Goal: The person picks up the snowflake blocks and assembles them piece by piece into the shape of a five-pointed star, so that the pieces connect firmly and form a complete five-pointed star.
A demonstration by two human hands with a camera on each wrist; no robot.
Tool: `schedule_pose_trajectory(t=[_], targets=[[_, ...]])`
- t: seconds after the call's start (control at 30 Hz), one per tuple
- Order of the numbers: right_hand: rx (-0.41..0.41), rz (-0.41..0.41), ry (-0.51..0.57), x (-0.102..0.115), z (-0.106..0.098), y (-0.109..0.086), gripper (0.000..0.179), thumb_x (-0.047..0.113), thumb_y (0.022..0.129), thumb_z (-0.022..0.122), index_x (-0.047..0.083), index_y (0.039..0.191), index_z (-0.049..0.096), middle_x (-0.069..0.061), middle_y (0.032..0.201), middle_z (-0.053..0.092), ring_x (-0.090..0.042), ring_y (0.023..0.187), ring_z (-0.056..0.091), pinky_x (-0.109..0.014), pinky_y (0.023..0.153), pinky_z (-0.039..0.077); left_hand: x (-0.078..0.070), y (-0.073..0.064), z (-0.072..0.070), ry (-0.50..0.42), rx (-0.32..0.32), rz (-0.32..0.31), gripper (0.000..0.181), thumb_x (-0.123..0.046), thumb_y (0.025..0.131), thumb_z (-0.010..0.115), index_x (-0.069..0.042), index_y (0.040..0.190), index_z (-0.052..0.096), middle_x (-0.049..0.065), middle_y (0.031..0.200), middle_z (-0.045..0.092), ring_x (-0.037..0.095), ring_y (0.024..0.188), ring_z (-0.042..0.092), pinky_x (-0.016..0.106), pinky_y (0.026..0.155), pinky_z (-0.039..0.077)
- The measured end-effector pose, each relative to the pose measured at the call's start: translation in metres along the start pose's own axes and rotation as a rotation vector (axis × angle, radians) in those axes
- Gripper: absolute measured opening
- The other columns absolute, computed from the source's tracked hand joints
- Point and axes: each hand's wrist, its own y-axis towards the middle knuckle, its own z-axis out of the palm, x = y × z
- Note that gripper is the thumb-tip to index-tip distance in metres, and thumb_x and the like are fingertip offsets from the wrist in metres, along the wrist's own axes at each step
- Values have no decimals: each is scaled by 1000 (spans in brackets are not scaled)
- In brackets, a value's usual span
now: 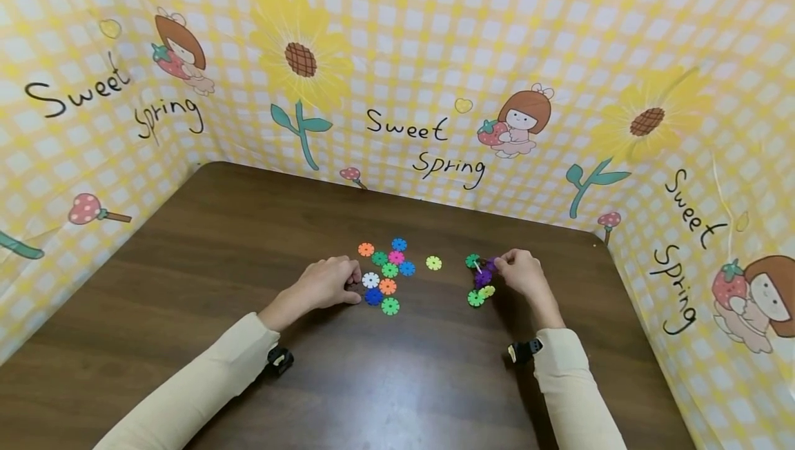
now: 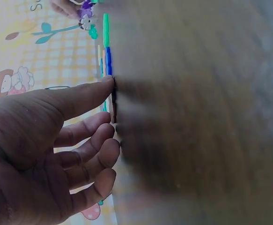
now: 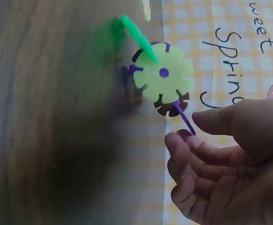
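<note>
From my remote station I find the hands well apart. The right hand (image 1: 524, 274) pinches a purple disc (image 3: 185, 118) by its edge, at 2 o'clock on the joined cluster (image 1: 483, 278), a hold I judge keeps the slots exposed. The left hand (image 1: 329, 282), at 9 o'clock of the loose discs (image 1: 389, 270), brackets a brown disc (image 2: 113, 101); whether it grips, I cannot tell. Flat-lying discs presumably require edge access.

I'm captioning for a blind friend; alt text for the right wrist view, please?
A person's right grip pinches a purple disc clustered with a notched pale yellow disc, a green disc and a brown disc. A wooden table fills the left, a checked cloth the right.
</note>
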Motion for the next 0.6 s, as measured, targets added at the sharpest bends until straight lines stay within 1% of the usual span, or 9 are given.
schedule_pose_trajectory(t=[0.1,0.2,0.3,0.4,0.5,0.6], targets=[[-17,-17,-31,3,-1,-1,31,28,103,54,-1,109,63,-15,100,65,-27,87,58,-40,75,48,-1,0,1,-3,-3,4,30,-30,83,83,-14,98,63,-1,89,56,17,78,51,35,67,47],[-19,-31,-35,10,-3,1,31,28,103,54,-2,111,62,-17,105,64,-32,93,58,-45,79,48,-1,1,0,-15,5,11,27,-27,84,83,-13,97,64,-1,92,56,17,80,52,37,69,48],[-34,-50,-52,18,-3,4,30,27,103,54,-1,112,61,-18,106,64,-32,95,58,-46,81,48,-1,1,-1,-32,19,26,23,-23,86,81,-13,98,64,0,96,57,17,82,53,39,72,50],[-52,-77,-61,28,2,7,27,25,102,56,0,111,62,-17,105,65,-32,94,59,-46,80,48,-1,0,-1,-36,14,34,24,-20,86,81,-12,101,64,2,100,57,18,83,54,41,73,51],[-58,-98,-67,40,11,8,23,22,101,60,1,109,65,-16,105,66,-31,94,60,-45,80,49,-2,-1,0,-34,12,36,28,-20,86,81,-11,106,65,4,103,57,19,86,56,43,76,52],[-53,-106,-74,54,22,9,20,21,100,63,4,108,67,-13,103,67,-29,93,62,-45,79,50,-4,-2,-1,-27,24,44,28,-20,86,81,-11,107,66,5,105,57,20,87,56,44,78,52]])
